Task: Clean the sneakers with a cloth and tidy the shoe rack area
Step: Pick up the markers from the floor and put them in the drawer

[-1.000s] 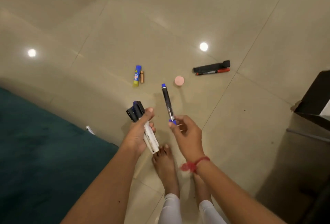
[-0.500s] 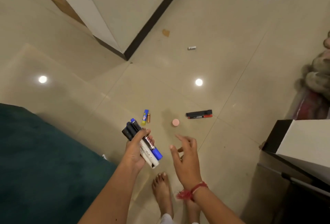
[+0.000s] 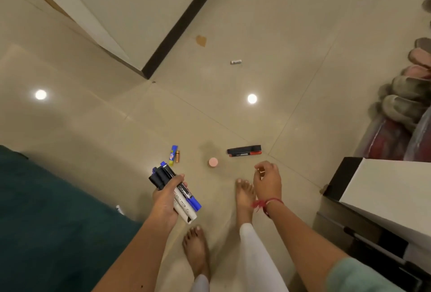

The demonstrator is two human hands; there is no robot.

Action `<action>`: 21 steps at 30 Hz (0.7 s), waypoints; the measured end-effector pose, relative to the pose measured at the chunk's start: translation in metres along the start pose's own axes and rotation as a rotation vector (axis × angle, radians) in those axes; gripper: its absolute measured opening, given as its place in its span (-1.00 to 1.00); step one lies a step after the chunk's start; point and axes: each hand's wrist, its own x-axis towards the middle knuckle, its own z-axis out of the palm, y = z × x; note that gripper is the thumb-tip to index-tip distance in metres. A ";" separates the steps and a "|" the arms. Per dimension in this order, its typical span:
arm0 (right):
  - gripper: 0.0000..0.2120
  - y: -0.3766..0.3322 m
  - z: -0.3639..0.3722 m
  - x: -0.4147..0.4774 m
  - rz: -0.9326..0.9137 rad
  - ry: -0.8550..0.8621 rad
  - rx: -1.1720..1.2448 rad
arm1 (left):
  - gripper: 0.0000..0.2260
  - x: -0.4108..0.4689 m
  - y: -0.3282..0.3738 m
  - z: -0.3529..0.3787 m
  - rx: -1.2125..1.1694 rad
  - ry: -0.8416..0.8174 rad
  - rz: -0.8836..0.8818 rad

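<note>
Tidying in hand: left grip (image 3: 166, 200) clasps marker bundle (image 3: 173, 189), right grip (image 3: 267, 181) loosely curled, empty; next move, judged, is lifting the red marker (image 3: 245, 154) off the floor (image 3: 233, 117)

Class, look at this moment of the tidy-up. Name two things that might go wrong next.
The left hand grips several markers in one bunch; bending for more may let one slip. The bare foot stands close to the pink disc and red pen, so a step might land on them.
</note>
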 end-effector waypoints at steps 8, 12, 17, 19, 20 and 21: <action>-0.76 0.055 0.009 0.094 -0.147 -0.203 -0.394 | -0.89 0.053 -0.047 0.050 0.089 0.043 -0.052; -0.66 0.078 0.039 0.140 -0.380 -0.311 -0.602 | -0.92 0.103 -0.058 0.081 0.125 -0.010 -0.036; -0.63 0.112 0.092 0.182 -0.603 -0.332 -0.744 | -0.92 0.174 -0.068 0.100 0.269 -0.037 -0.023; -0.66 0.120 0.103 0.187 -0.665 -0.264 -0.799 | -0.94 0.193 -0.072 0.099 0.326 -0.036 -0.033; -0.68 0.121 0.106 0.187 -0.683 -0.230 -0.838 | -0.94 0.199 -0.074 0.098 0.360 -0.043 -0.037; -0.71 0.122 0.109 0.186 -0.701 -0.202 -0.874 | -0.93 0.203 -0.075 0.096 0.394 -0.051 -0.040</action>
